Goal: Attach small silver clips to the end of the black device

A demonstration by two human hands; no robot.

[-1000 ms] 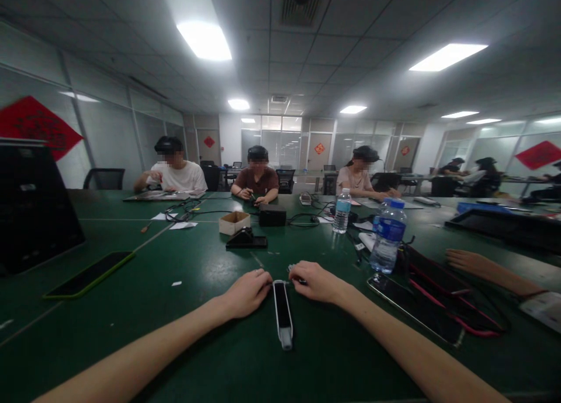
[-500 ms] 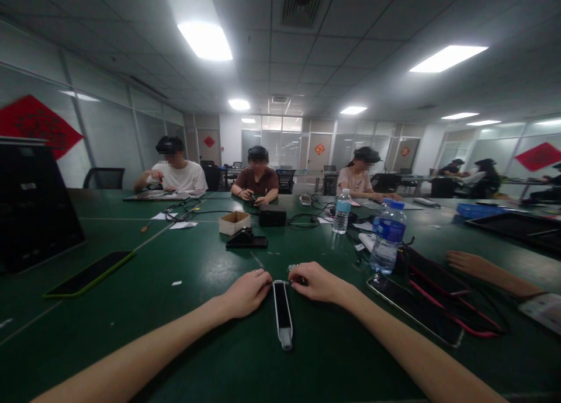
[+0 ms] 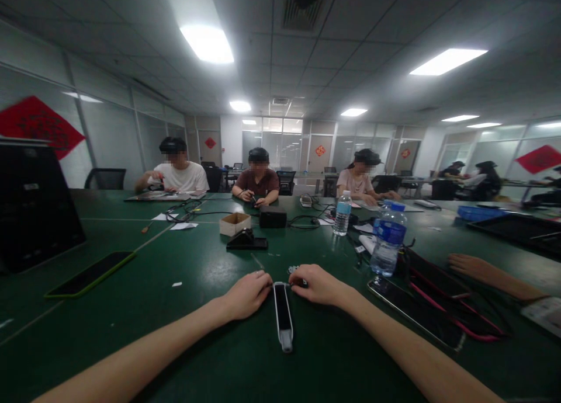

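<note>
A slim scanning pen (image 3: 283, 312) with a pale frame, a long dark face and a grey tip lies on the green table, tip towards me. My left hand (image 3: 249, 294) rests just left of its far end, fingers curled and pressed together. On the other side, my right hand (image 3: 319, 284) is closed in a pinch close to the same end. What either hand's fingertips hold is too small or hidden to name. A small shiny object (image 3: 292, 269) shows beside my right fingers, partly covered by them.
A black stand (image 3: 246, 241) and open box (image 3: 235, 223) stand ahead. Phones (image 3: 416, 311) (image 3: 92, 274) lie on both sides. Water bottles (image 3: 342, 213) (image 3: 388, 239) stand to the right, near another person's hand (image 3: 477, 268). Several people sit across the table.
The whole view has shifted very slightly downward in the picture. Both my hands and the scanning pen keep almost the same positions.
</note>
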